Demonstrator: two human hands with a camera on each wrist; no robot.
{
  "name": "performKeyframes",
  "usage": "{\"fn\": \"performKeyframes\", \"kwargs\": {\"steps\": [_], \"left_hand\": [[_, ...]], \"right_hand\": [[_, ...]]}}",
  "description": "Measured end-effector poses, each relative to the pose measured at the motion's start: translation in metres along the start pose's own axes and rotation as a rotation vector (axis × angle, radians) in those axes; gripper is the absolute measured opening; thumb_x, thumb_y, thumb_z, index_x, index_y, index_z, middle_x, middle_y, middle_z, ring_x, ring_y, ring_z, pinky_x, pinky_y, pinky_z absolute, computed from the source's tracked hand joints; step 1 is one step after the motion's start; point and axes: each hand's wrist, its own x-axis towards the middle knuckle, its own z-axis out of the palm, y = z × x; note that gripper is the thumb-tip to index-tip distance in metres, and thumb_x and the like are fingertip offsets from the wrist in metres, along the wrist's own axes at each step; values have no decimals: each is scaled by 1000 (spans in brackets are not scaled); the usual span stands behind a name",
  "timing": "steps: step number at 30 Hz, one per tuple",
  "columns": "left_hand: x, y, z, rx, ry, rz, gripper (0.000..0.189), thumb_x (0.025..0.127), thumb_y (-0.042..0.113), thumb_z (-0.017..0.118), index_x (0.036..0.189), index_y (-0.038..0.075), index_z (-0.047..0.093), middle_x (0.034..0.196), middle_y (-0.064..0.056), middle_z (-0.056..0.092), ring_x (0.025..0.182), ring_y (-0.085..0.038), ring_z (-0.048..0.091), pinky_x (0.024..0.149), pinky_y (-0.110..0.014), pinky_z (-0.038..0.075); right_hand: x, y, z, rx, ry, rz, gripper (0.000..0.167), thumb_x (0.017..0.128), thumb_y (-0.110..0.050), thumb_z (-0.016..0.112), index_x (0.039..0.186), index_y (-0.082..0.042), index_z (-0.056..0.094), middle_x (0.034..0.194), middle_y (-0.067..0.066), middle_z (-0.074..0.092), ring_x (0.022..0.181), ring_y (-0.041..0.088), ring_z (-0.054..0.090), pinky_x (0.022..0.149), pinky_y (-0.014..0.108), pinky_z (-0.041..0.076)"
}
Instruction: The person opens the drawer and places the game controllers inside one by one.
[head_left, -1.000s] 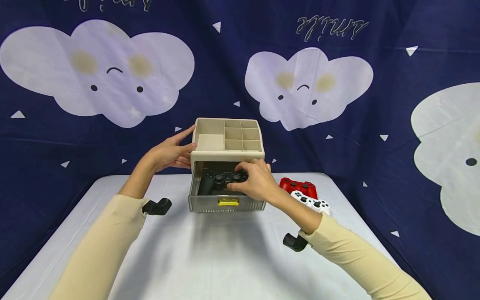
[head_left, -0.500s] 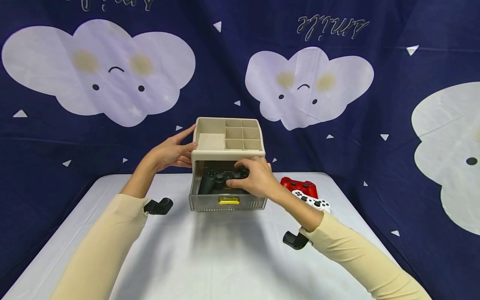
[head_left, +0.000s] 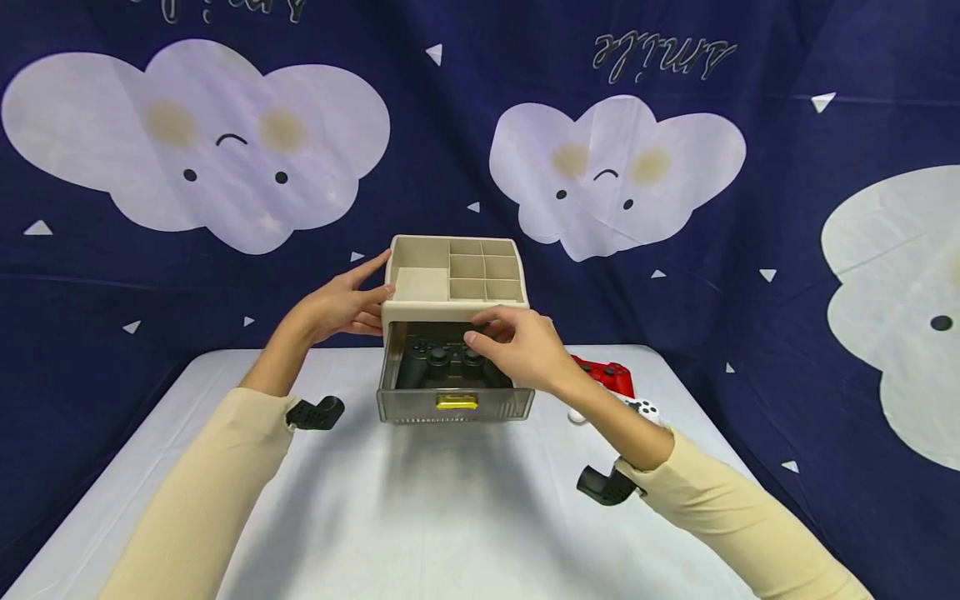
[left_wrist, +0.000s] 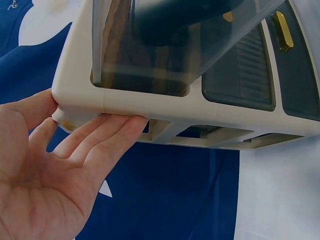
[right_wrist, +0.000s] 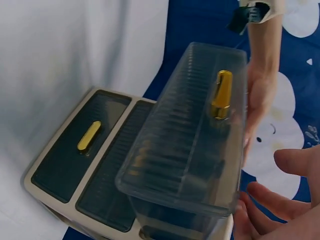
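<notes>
The black controller lies in the pulled-out clear drawer, just below the right grip. That right grip hovers over the drawer's right side with thumb and fingers parted, nothing between them. Across from it, the left grip rests loosely extended against the side of the cream cabinet. From here I see a red controller and a white controller on the desk, partly behind the right forearm.

Backdrop | "smile", upside down, above right-hand cloud | upper left, second lettering: cut off, unreadable
</notes>
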Motion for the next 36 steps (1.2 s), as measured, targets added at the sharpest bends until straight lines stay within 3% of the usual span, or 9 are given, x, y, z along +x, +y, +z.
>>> {"fn": "performKeyframes", "kwargs": {"steps": [12,17,20,24,29,36], "left_hand": [[-1,-1,-1,-5,3,-12,74,109,29,48,163,42,-1,136,-34,58,107,-36,72,101,-56,54],[0,-1,-2,-2,6,-10,74,109,30,48,162,42,-1,136,-34,58,106,-34,72,101,-56,53],[-1,-1,-2,-5,7,-8,74,109,30,49,162,42,-1,135,-34,58,105,-33,73,101,-56,53],[-1,-2,-2,-17,1,-5,74,109,31,50,162,42,-1,136,-34,58,104,-32,73,102,-57,52],[0,-2,-1,-22,-3,-6,75,109,31,50,163,42,-1,135,-34,57,104,-32,73,102,-56,53],[-1,0,-1,-6,-5,-2,74,109,30,49,162,42,-1,134,-34,58,103,-31,73,102,-57,53]], "right_hand": [[-15,-10,-12,197,-92,71,21,94,-30,72,112,-19,77,102,-1,77,96,18,70,87,37,58],[-21,-16,-15,378,-162,122,26,96,-24,71,117,-9,75,110,16,76,94,33,70,87,40,61],[-25,-19,-16,515,-225,164,29,99,-21,67,118,-1,72,114,24,72,90,29,72,85,36,62],[-28,-19,-17,649,-339,250,34,101,-23,64,119,5,70,117,25,71,92,23,73,87,34,62],[-32,-15,-18,699,-481,316,38,103,-25,61,118,9,69,115,22,72,95,26,73,88,36,62],[-39,-5,-15,668,-648,363,46,107,-28,53,120,14,66,109,19,75,86,21,74,88,37,62]]}}
